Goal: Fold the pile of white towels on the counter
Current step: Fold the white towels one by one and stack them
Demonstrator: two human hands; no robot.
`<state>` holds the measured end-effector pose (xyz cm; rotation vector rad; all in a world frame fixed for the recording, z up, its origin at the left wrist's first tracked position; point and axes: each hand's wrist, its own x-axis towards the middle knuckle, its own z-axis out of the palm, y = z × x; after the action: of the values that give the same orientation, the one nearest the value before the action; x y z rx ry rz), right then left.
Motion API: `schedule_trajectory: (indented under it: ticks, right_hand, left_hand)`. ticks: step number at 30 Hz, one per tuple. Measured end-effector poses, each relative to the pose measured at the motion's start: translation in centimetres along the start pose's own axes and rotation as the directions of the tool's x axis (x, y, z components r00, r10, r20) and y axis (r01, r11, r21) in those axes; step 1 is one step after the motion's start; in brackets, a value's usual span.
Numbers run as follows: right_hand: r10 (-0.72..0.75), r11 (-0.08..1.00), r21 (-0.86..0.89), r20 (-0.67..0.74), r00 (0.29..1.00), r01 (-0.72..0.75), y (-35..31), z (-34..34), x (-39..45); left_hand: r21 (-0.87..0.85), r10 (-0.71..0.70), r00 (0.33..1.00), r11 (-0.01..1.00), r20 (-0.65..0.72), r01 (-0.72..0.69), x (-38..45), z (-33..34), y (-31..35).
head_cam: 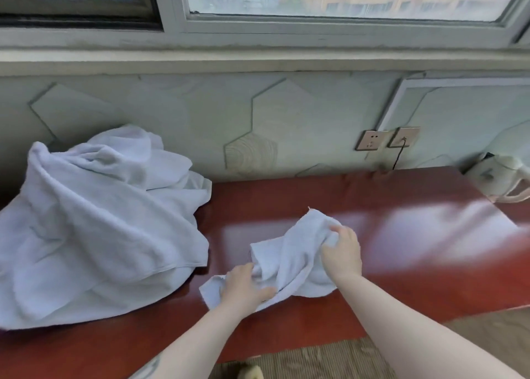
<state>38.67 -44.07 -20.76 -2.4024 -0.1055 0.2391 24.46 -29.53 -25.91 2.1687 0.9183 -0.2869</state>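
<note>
Pile (94, 221): left portion cut off by frame edge; number of towels indeterminate. Kettle (504, 180): blurred, partly cut off at right edge. Left hand (243, 288) fingertips buried in towel (292, 258) folds. Surface (401, 264) beneath pile and towel hidden.

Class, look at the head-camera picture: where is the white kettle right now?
The white kettle stands at the far right end of the red counter, against the wall, just right of the two wall sockets and far from both hands.

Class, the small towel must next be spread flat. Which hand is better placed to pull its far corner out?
Right hand: it grips the small towel near the far corner; the left hand holds the near end.
</note>
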Motion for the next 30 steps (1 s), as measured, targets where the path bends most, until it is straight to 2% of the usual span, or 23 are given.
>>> schedule_trajectory:
  ticks: [2,5,7,8,10,12,14,16,17,21,24,25,27,29,30]
  right_hand:
    - [0.034,0.999,0.03,0.086,0.996,-0.037,1.6,0.7,-0.4]
    - [0.032,0.999,0.024,0.209,0.977,-0.038,3.3,1.0,-0.6]
    - [-0.002,0.997,0.069,0.274,0.962,-0.018,3.4,0.5,0.4]
    - [-0.03,0.995,0.101,0.311,0.95,-0.001,3.3,0.1,1.2]
    - [-0.11,0.987,0.155,0.41,0.905,0.05,2.9,-0.6,2.9]
    - [-0.161,0.986,0.118,0.554,0.816,0.115,2.6,-1.2,4.1]
    - [-0.212,0.977,0.109,0.596,0.775,0.183,3.0,-1.9,4.9]
    - [-0.244,0.97,0.149,0.529,0.813,0.194,3.9,-3.5,5.8]
    - [-0.233,0.969,0.187,0.497,0.836,0.159,4.7,-4.7,6.5]
    - [-0.047,0.924,0.372,0.348,0.936,-0.092,7.6,-10.3,10.7]
    - [0.086,0.932,0.326,0.229,0.97,-0.159,9.4,-13.2,13.1]
    - [0.063,0.933,0.331,0.235,0.97,-0.14,9.6,-13.8,13.2]
    - [-0.074,0.899,0.432,0.304,0.95,-0.068,9.5,-14.9,12.3]
    - [-0.244,0.833,0.552,0.413,0.877,-0.027,9.5,-15.7,10.6]
    - [-0.313,0.812,0.582,0.491,0.813,-0.039,9.5,-16.1,10.0]
  left_hand:
    - [0.072,-0.045,0.996,0.996,-0.081,0.051,0.5,0.7,2.2]
    - [-0.052,-0.083,0.97,0.996,-0.231,0.072,0.8,1.1,5.6]
    - [-0.045,-0.048,0.952,0.998,-0.302,0.036,1.4,1.0,7.6]
    - [-0.045,-0.018,0.955,0.999,-0.295,0.005,1.8,0.7,8.6]
    - [-0.211,0.039,0.98,0.974,-0.197,-0.081,2.4,0.3,10.4]
    - [-0.458,0.083,0.99,0.88,-0.113,-0.126,2.2,-0.1,12.4]
    - [-0.609,0.082,0.994,0.786,-0.067,-0.106,1.6,0.2,14.2]
    - [-0.744,0.047,0.999,0.668,0.011,-0.023,0.8,0.7,15.9]
    - [-0.818,0.049,0.998,0.576,0.045,0.009,0.4,1.0,16.6]
    - [-0.963,0.068,0.993,0.259,0.093,0.072,-0.5,1.5,19.5]
    - [-0.984,0.145,0.974,0.059,0.176,0.169,-1.0,2.6,22.6]
    - [-0.986,0.185,0.969,0.031,0.166,0.163,-1.1,3.2,23.7]
    - [-0.996,0.215,0.973,0.026,0.087,0.083,-1.3,4.4,25.6]
    - [-0.999,0.266,0.964,0.037,0.011,0.001,-1.7,5.3,27.3]
    - [-0.997,0.307,0.952,0.074,-0.008,-0.032,-1.8,5.7,28.0]
